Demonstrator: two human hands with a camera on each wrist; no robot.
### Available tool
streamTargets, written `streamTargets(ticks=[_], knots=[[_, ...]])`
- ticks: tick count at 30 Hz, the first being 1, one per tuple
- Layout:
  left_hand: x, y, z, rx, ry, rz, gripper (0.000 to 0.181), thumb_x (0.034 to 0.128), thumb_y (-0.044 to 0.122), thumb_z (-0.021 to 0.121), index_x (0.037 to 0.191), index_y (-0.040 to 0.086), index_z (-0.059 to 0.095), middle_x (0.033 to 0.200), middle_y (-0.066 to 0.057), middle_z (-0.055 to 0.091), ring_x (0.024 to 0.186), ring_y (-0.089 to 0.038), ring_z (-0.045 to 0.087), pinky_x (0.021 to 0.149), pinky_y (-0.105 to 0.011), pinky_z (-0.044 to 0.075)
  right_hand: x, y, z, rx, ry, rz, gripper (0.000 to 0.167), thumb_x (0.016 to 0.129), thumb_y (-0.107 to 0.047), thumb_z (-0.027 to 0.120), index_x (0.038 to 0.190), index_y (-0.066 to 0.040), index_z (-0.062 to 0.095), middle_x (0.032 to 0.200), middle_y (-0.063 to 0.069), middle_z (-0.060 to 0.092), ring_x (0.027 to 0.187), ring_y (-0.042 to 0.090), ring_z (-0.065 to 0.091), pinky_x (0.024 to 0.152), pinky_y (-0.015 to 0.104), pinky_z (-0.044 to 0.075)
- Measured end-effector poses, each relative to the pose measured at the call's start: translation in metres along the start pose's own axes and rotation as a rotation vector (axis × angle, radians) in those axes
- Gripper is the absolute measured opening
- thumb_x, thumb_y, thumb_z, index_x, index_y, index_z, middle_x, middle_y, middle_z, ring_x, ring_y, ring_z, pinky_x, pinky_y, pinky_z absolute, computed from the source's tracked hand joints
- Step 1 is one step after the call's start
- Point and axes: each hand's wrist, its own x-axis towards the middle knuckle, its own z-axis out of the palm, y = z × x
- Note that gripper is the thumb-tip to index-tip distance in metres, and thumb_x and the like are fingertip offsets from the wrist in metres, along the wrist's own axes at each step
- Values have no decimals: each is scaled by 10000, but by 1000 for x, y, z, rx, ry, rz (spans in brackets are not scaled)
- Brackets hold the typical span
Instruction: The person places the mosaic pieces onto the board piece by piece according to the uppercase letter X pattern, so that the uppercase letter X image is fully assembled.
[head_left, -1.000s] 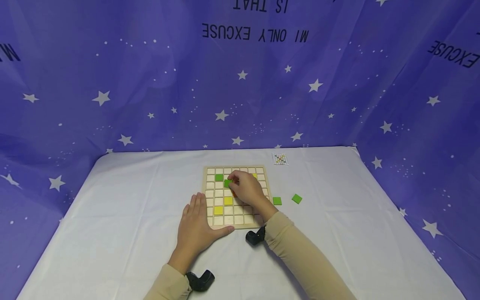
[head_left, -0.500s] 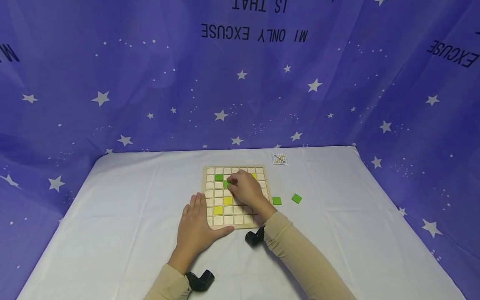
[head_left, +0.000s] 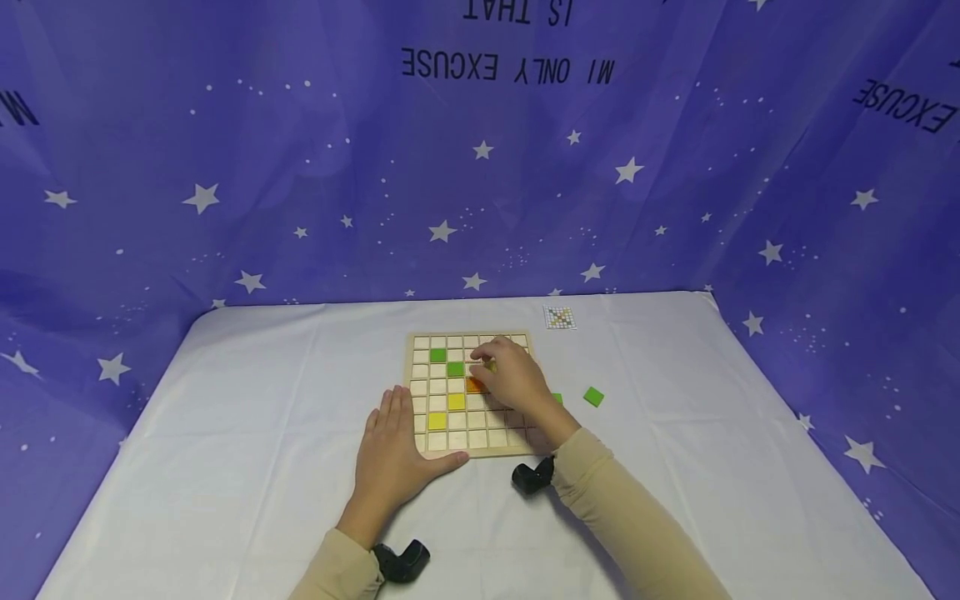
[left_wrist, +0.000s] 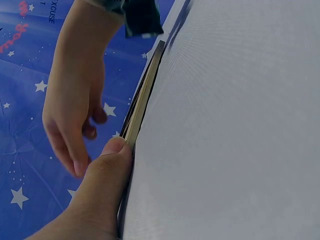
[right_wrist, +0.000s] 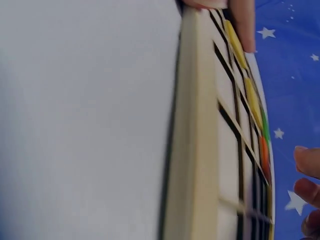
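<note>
A wooden grid board [head_left: 495, 452] lies on the white table. My left hand [head_left: 392, 458] rests against its near left corner, fingers straight along the left edge and thumb along the front edge. Two green tiles [head_left: 455, 369] sit in cells on a diagonal. An orange tile [head_left: 475, 385] is partly hidden by my right hand [head_left: 517, 375], which hovers over the board with thumb and fingers apart, holding nothing visible. Yellow tiles [head_left: 457, 402] fill cells toward the near left; another yellow patch shows behind the right fingers. In the right wrist view, the right fingertips [right_wrist: 309, 162] are separated.
To the right of the board lies a loose green tile [head_left: 594, 397]. Another green tile [head_left: 557, 398] is mostly covered by the right wrist. A small card printed with a coloured grid [head_left: 560, 317] lies behind them. A purple starry cloth [head_left: 480, 192] hangs behind the table.
My right hand has let go of the inner green tile, which now lies flat in its cell. That hand has moved right, uncovering part of the orange tile. The left hand has stayed still.
</note>
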Motion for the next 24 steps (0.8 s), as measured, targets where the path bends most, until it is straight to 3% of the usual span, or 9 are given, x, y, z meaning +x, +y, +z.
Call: streamTargets(ticks=[5,14,20,24], knots=[[0,0,1,-2,14,5,1422,608,933,582,1559,-46,185,1639,-215,202,1535,-367,172,1230,-538,212,-14,18,-19,41,12,27,267,932,-274,703,1180,-176,712,1094,-11,657,1003,187,648,849,402,548],[-1,0,0,-7,4,3,1421,610,936,576,1565,-37,172,1646,-205,186,1539,-363,158,1233,-542,197,-42,60,-48,-6,-21,82,343,928,-303,706,1238,-157,685,1066,11,672,1008,221,626,859,423,515],[-1,1,0,-6,19,7,1412,610,924,595,1562,-37,189,1641,-208,204,1535,-363,175,1231,-534,207,-59,82,-57,-56,-63,84,415,884,-263,750,1262,-107,678,1130,64,682,1119,285,622,987,493,491],[-2,1,0,-5,24,7,1412,608,920,603,1558,-42,198,1636,-214,216,1531,-367,188,1228,-536,217,-66,89,-56,-85,-89,109,378,885,-265,745,1237,-134,701,1144,42,679,1142,298,607,1005,502,480]])
